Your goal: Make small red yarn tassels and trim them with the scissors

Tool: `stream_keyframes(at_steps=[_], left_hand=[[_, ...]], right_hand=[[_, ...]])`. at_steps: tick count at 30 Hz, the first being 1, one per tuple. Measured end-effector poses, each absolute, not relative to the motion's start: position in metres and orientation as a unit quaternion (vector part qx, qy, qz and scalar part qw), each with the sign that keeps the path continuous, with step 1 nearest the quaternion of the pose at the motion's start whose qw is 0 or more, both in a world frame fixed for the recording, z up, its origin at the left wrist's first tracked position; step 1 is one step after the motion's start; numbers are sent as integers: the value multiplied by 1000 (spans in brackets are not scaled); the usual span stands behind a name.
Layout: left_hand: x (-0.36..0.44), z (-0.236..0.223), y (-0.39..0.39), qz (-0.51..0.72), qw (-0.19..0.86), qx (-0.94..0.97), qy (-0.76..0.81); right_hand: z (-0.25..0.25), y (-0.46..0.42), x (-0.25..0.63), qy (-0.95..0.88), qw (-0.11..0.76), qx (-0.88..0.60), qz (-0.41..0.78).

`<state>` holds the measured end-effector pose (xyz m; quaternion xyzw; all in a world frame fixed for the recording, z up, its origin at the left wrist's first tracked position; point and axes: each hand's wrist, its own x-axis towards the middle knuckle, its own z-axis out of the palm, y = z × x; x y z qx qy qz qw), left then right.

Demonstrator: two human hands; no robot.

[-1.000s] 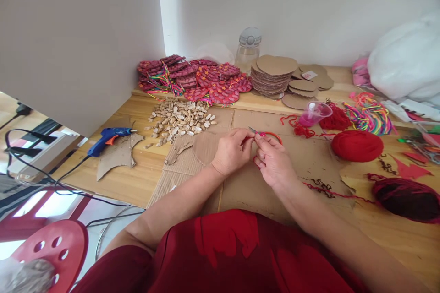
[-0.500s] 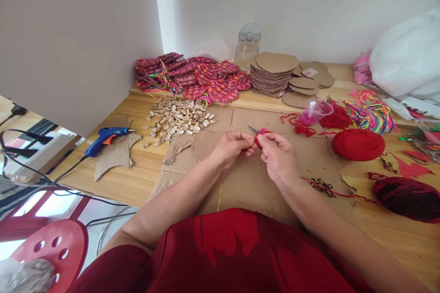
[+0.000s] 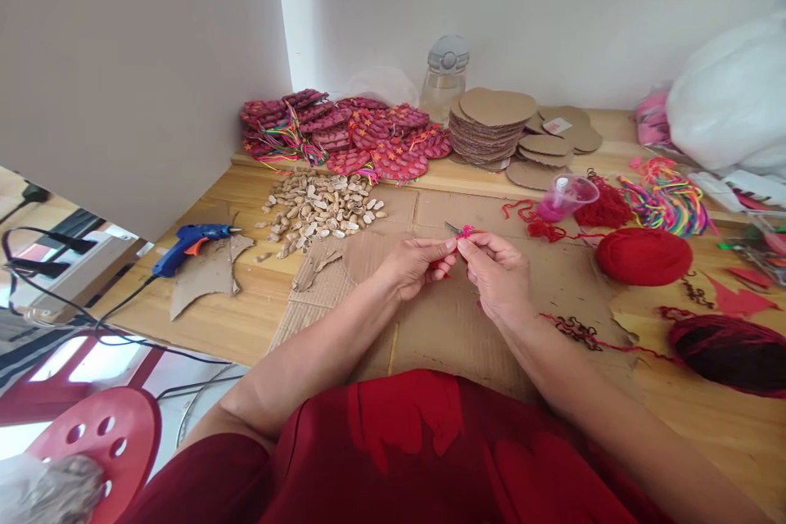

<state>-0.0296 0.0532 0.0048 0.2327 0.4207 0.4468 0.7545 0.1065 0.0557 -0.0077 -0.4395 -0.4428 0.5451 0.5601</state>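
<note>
Over the cardboard sheet (image 3: 442, 336), my left hand (image 3: 408, 266) and my right hand (image 3: 499, 268) meet at the fingertips. Both are closed in a pinch on a small tuft of pink-red yarn (image 3: 467, 231). Its shape is mostly hidden by my fingers. A pointed metal tip (image 3: 453, 227) shows just beyond the fingertips; the rest of that tool is out of sight behind my hands. To the right of my hands lie a red yarn ball (image 3: 643, 256) and a dark red and black yarn ball (image 3: 730, 352).
Peanut shells (image 3: 325, 209) are heaped at the left, near a blue glue gun (image 3: 193, 246) on torn cardboard. Decorated red pieces (image 3: 393, 139), a bottle (image 3: 445, 82) and stacked cardboard shapes (image 3: 491, 127) line the back. A plastic cup (image 3: 568, 196) stands before colourful strings (image 3: 666, 201).
My fingertips have drawn together, with thumbs now almost touching at the pink-red yarn. The view has shifted slightly; the things on the table stay in place.
</note>
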Motion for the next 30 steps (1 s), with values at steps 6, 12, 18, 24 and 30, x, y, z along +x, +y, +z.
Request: stream_keyframes(at_steps=[6,12,18,24,30], left_hand=[[-28,6,53,433,769,209,422],[-26,2,48,461,735,255,426],[-26,2,48,454,726,289,429],[-28,6,51,397,777,241,426],[-25,10,47,456,706,296,455]], right_hand=[[-8,55,106,-431,570,-437,546],[-11,57,107,-441,581,-434,529],[-7,54,106,-407,566,-446,561],[-4,50,105,-379,571,-439,582],[-4,52,106,-361,546,-429,622]])
